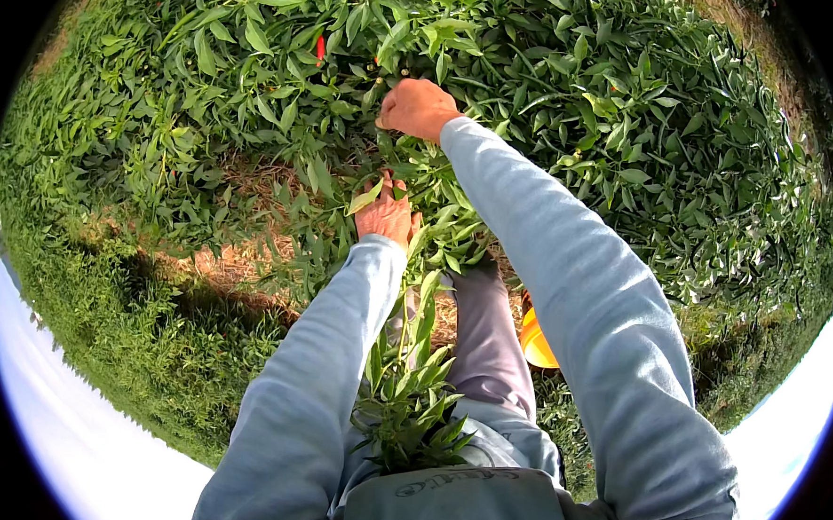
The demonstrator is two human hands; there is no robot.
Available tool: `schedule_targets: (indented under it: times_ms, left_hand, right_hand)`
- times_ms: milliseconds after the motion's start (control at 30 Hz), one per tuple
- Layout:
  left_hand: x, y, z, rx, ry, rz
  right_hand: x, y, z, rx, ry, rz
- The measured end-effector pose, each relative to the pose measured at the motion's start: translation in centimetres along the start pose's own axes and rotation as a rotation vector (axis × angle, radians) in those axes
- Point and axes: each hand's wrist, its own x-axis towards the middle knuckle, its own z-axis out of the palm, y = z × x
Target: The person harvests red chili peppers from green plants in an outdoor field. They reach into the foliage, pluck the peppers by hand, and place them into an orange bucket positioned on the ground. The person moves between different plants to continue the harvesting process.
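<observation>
My right hand (pixel 416 109) reaches into dense pepper plants (pixel 511 74), its fingers curled; whether anything is in them is hidden. Lower and to the left, my left hand (pixel 388 213) is among the leaves, with a yellowish leaf (pixel 367 197) lying over its fingers; its grip cannot be made out. A red chili pepper (pixel 320 49) hangs in the foliage up and to the left of my right hand. Long green peppers (pixel 538 102) show among the leaves to the right. A leafy pepper branch (pixel 416 394) rises between my forearms, close to my body.
An orange-yellow plastic container (pixel 538 340) is partly hidden beside my right forearm, near my leg (pixel 491 327). Dry straw (pixel 247 262) covers the ground to the left, between the plants. More green rows stretch away on both sides.
</observation>
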Motion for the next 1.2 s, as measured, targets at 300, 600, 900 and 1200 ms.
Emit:
schedule_targets:
  times_ms: [300,600,900,1200]
  left_hand:
    - [-1.9,-0.8,2.7,-0.247,0.367,-0.056]
    - [-2.1,-4.7,2.7,-0.478,0.448,0.037]
    - [-1.1,-7.5,1.5,-0.493,0.461,0.082]
    - [-0.9,-8.1,0.4,-0.514,0.471,0.139]
  right_hand:
    - [0.1,3.9,9.3,-0.361,-0.053,-0.056]
    - [3.5,2.0,8.9,-0.391,-0.324,-0.38]
    - [5.8,3.6,11.9,-0.139,-0.057,-0.317]
    - [5.9,4.8,12.2,0.23,0.092,0.146]
